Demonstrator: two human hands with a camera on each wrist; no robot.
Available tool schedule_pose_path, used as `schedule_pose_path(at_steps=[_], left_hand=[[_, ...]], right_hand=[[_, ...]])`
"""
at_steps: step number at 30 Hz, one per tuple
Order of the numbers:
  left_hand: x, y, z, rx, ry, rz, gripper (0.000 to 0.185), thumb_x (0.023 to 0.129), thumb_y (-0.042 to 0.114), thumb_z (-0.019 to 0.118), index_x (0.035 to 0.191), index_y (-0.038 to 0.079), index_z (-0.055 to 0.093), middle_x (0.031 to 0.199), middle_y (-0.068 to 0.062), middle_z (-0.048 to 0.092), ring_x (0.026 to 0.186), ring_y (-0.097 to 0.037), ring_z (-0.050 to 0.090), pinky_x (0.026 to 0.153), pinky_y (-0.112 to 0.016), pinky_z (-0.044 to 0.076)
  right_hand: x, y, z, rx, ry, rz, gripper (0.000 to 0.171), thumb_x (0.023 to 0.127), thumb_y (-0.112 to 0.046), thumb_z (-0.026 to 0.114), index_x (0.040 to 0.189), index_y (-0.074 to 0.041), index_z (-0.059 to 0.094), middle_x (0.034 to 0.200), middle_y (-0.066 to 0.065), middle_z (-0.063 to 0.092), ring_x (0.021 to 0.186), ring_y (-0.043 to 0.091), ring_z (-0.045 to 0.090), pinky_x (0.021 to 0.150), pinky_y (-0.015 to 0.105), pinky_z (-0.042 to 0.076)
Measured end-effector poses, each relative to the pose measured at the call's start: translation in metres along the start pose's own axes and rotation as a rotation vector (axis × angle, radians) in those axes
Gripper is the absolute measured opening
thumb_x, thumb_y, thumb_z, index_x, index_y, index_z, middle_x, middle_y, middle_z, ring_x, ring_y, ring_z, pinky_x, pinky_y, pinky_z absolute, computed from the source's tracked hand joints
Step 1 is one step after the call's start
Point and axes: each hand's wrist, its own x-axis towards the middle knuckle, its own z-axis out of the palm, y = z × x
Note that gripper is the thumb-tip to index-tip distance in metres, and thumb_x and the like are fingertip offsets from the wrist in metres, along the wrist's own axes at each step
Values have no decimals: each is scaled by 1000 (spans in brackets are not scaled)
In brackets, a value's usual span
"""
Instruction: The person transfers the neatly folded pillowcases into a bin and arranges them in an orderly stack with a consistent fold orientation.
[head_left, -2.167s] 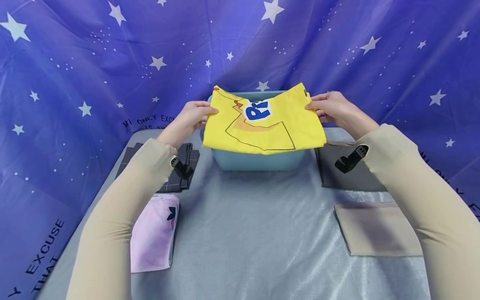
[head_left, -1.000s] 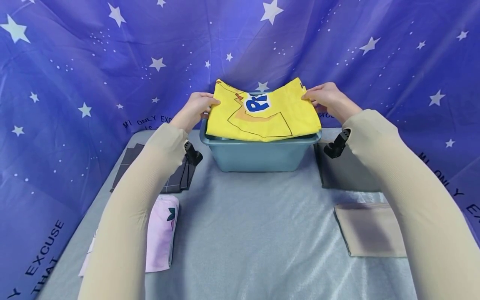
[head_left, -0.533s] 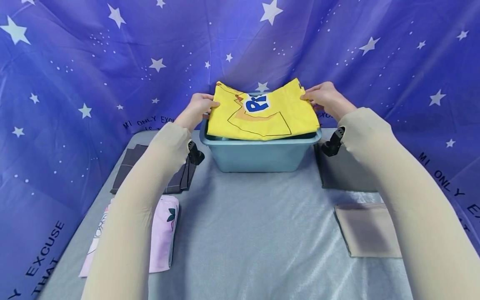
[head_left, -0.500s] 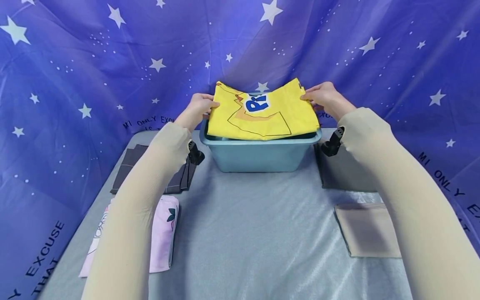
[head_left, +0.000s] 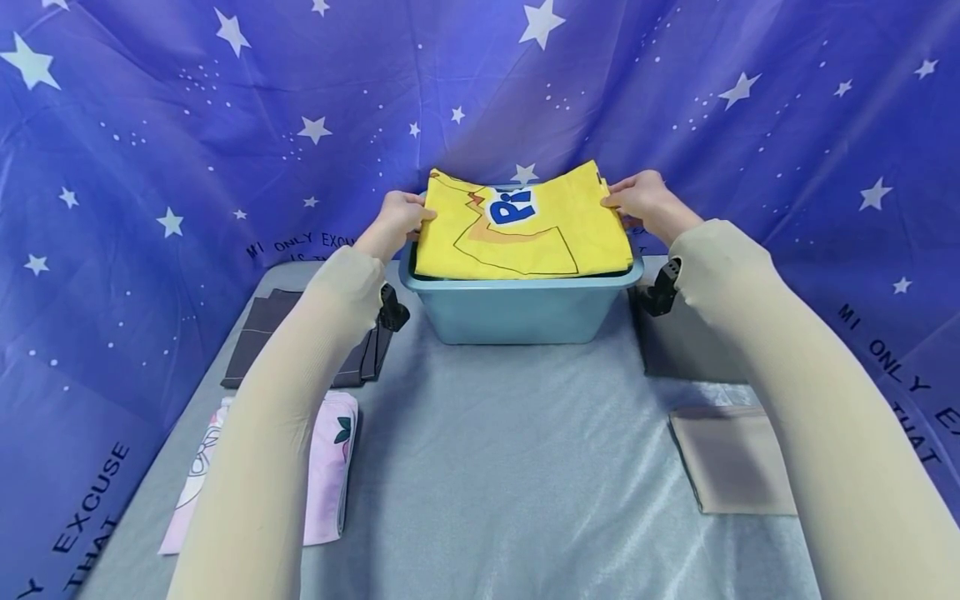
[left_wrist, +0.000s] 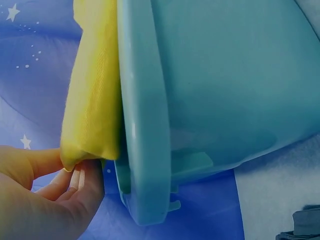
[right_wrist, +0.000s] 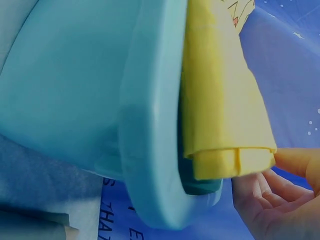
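In the frame's upper middle, our left hand (head_left: 396, 223) and right hand (head_left: 649, 203) pinch the yellow cloth (head_left: 517, 246) over the tub (head_left: 521, 312); letting go unevenly could skew its folds.

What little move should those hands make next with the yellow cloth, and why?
Probably lower the cloth into the tub: the left hand and right hand pinch its opposite ends over the opening, and its far corners stand above the rim.
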Motion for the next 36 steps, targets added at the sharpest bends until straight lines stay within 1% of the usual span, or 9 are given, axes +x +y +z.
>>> schedule_pose_path(at_steps=[7,10,15,19,23,27,31,33,36], left_hand=[[0,-3,0,64,28,21,27,87,9,55,113,2,56,97,-2,51,80,-13,49,78,-27,47],[0,-3,1,118,48,22,27,86,10,55,112,2,56,93,-2,49,77,-13,48,77,-25,47],[2,-4,4,204,87,17,28,86,12,56,113,4,56,102,-4,53,77,-13,50,76,-23,47],[3,-5,5,243,103,32,29,85,10,58,114,3,56,110,-6,54,84,-14,53,77,-23,48],[4,-6,6,272,115,51,30,83,9,60,113,3,57,110,-7,55,86,-13,56,74,-22,49],[4,-7,3,209,112,89,29,81,2,59,110,1,59,102,-12,60,72,-14,62,66,-23,51],[2,-8,-4,114,101,130,29,80,-2,55,108,-2,59,90,-14,62,52,-11,59,61,-23,52],[1,-9,-6,87,88,145,28,80,-1,53,108,-3,59,85,-12,60,47,-8,55,60,-23,52],[-1,-9,-9,52,55,154,28,82,0,52,109,-5,57,82,-9,57,46,-6,53,59,-22,52]], right_hand=[[0,4,0,-36,2,-50,43,89,-18,51,128,-1,45,108,8,50,68,6,54,69,24,50],[0,6,1,-55,4,-78,42,89,-17,52,126,1,46,107,10,51,64,5,53,68,25,50],[1,8,2,-92,13,-90,41,89,-18,51,126,1,47,112,13,51,65,6,53,73,29,49],[1,8,3,-111,10,-98,41,89,-17,52,125,1,47,112,15,52,62,6,54,67,27,51],[2,11,4,-109,0,-109,39,88,-14,53,123,3,48,102,14,55,58,6,54,61,25,52],[1,15,2,-54,-9,-143,37,87,-8,52,121,6,49,95,13,55,57,7,56,63,27,52],[-1,16,-1,-15,-13,-185,36,86,-7,51,119,7,49,91,12,55,58,7,58,65,30,53],[-2,16,-2,-20,-11,-198,36,86,-8,51,118,7,49,89,10,56,59,7,60,65,30,53],[-2,14,-1,-26,-18,-198,36,86,-9,52,118,7,49,94,13,56,61,8,61,66,30,52]])
